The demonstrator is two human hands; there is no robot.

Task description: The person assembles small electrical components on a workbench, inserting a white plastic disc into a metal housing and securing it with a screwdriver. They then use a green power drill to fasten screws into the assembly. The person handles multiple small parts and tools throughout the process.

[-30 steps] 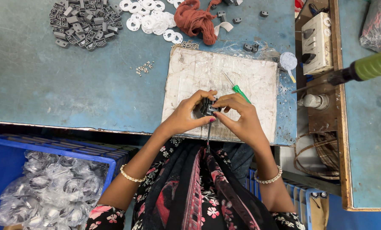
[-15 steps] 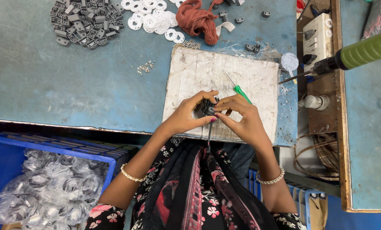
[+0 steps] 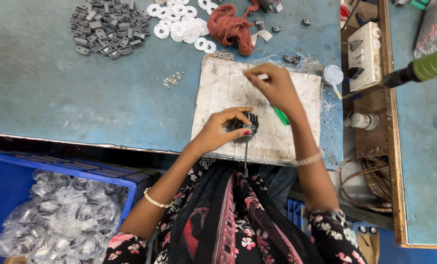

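Your left hand (image 3: 221, 129) pinches the small black finned metal part (image 3: 250, 123) against the worn white board (image 3: 218, 93) — a thin wire hangs from it. Your right hand (image 3: 272, 88) is raised further back over the board, fingers closed around the green-handled screwdriver (image 3: 280, 115).

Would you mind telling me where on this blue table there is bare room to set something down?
The widest bare patch of the blue table lies left of the white board, below the grey parts pile and white rings. It is crowded along the far edge, around the red cloth.
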